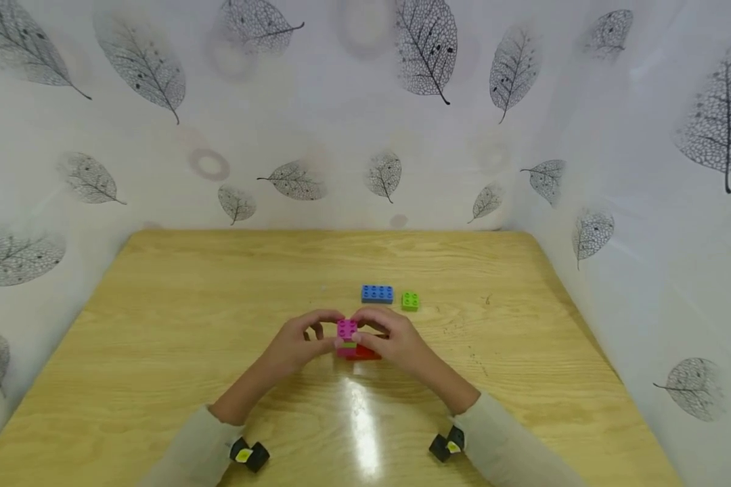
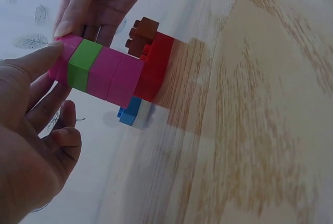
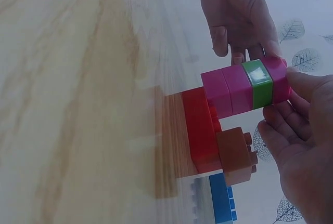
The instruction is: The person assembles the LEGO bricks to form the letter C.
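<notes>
A tower of toy building bricks stands on one end of a long red brick [image 1: 368, 353]. From the bottom it has two pink bricks [image 2: 125, 81], a green brick [image 2: 84, 65] and a pink top brick [image 1: 346, 329]. My left hand [image 1: 295, 345] pinches that top brick from the left, thumb on the near side. From the right, my right hand [image 1: 399, 341] holds the same brick between thumb and fingers. A brown brick [image 3: 234, 154] sits on the red brick's other end, hidden behind the right hand in the head view.
Beyond the hands lie a blue brick [image 1: 377, 293] and a small lime green brick [image 1: 410, 302] on the wooden table [image 1: 189, 291]. A pale leaf-patterned covering [image 1: 341, 122] rises behind the table and along both sides.
</notes>
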The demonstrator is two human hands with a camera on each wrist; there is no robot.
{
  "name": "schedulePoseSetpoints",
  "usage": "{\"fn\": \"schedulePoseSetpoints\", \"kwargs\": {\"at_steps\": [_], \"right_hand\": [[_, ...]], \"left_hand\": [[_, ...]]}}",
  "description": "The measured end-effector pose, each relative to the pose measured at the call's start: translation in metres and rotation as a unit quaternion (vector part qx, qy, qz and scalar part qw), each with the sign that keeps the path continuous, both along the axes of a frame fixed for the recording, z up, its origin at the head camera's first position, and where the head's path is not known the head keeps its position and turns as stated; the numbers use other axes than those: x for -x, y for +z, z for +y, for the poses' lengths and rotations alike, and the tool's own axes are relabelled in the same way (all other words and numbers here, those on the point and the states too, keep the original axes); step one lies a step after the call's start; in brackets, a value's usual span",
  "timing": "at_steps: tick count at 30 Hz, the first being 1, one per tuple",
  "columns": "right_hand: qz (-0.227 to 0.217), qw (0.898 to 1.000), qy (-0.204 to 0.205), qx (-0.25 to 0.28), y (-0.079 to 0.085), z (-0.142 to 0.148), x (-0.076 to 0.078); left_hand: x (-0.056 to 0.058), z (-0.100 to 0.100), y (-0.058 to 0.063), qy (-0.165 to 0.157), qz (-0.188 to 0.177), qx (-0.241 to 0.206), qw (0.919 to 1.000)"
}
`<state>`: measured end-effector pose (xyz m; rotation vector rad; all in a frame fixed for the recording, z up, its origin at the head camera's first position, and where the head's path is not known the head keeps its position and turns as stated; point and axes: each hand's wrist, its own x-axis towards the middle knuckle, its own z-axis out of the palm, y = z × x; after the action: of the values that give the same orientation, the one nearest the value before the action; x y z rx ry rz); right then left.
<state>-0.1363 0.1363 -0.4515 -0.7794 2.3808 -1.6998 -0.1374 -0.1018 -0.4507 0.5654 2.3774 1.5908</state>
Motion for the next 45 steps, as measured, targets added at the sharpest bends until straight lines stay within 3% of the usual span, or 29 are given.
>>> {"fn": "schedulePoseSetpoints", "kwargs": {"at_steps": [10, 25, 32, 39, 45], "right_hand": [[-0.006, 1.0, 0.0, -0.003, 0.001, 0.001, -0.005], [-0.009, 1.0, -0.007, -0.011, 0.002, 0.001, -0.001], [-0.031, 0.999, -0.005, -0.026, 0.003, 0.005, 0.0], [-0.034, 0.998, -0.03, -0.049, 0.001, 0.021, 0.017], [0.027, 0.992, -0.06, -0.104, -0.003, 0.038, 0.043]], "left_hand": [[-0.003, 0.001, -0.005, 0.007, -0.007, 0.003, 1.0], [0.0, 0.002, -0.008, 0.013, 0.017, -0.005, 0.9998], [-0.001, 0.003, -0.009, 0.016, 0.023, -0.012, 0.9995], [-0.002, 0.003, -0.006, 0.02, 0.01, -0.007, 0.9997], [-0.002, 0.004, -0.004, 0.022, 0.002, -0.002, 0.9997]]}}
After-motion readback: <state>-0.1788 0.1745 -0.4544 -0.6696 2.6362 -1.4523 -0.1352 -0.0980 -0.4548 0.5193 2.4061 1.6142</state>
